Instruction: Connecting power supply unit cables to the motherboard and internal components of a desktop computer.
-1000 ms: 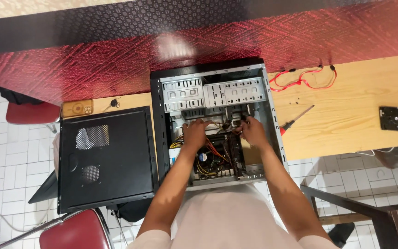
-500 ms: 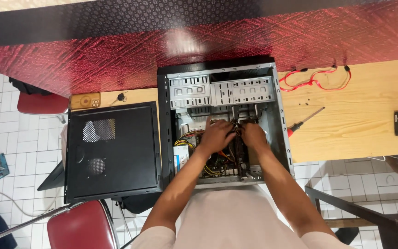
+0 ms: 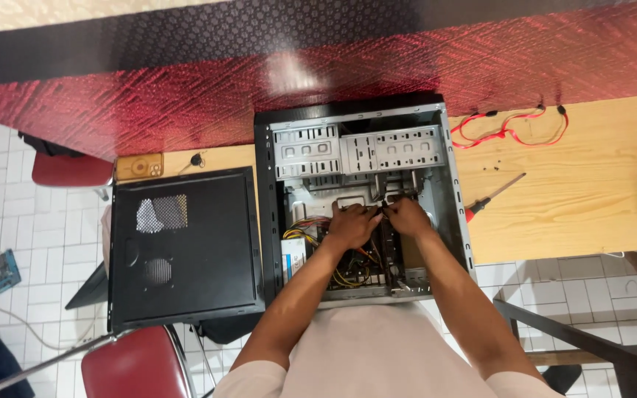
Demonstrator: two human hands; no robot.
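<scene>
Inside the open computer case lying at the wooden table's back edge, the left hand and right hand meet, fingers pinching a small dark connector, apparently mid cable-fitting; next calls for careful alignment.

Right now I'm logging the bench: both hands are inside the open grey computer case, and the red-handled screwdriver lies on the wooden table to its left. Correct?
Not quite. The head view shows the red-handled screwdriver on the wooden table right of the open grey computer case. Left hand and right hand are inside it.
</scene>
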